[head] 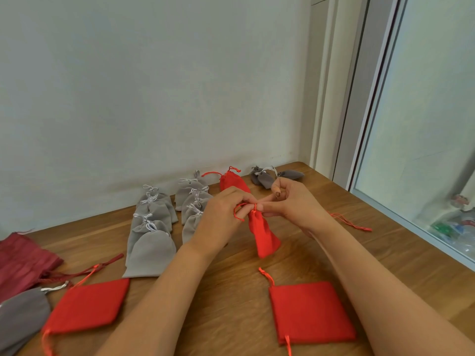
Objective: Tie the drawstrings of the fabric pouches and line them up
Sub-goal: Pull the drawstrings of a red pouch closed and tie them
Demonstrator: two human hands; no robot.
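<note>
Both my hands meet above the table (231, 291), each closed in a pinch. My left hand (221, 214) has its fingers curled round a loop of the drawstring (237, 213). My right hand (295, 204) pinches the gathered neck of the red pouch (264, 237), with one finger lifted clear. The pouch hangs down and toward me from between the two sets of fingertips, its closed end near the wood; whether it touches I cannot tell. A red cord (352, 223) trails out by my right wrist, and I cannot tell whether it belongs to this pouch. Red pouches number four: the held one, a tied pouch (231, 182) beyond my left hand, and two flat pouches near me, one on the left (87, 307) and one on the right (311, 312). Pale grey pouches lie in two rows running away from me — a left row (151, 253) and a right row (191, 192) beside my left hand. They overlap too much for an exact count. At the far edge sit darker grey pouches (267, 178), three as far as I can tell. On the left lie one dark red pouch (23, 263) and one more grey pouch (23, 314).
</note>
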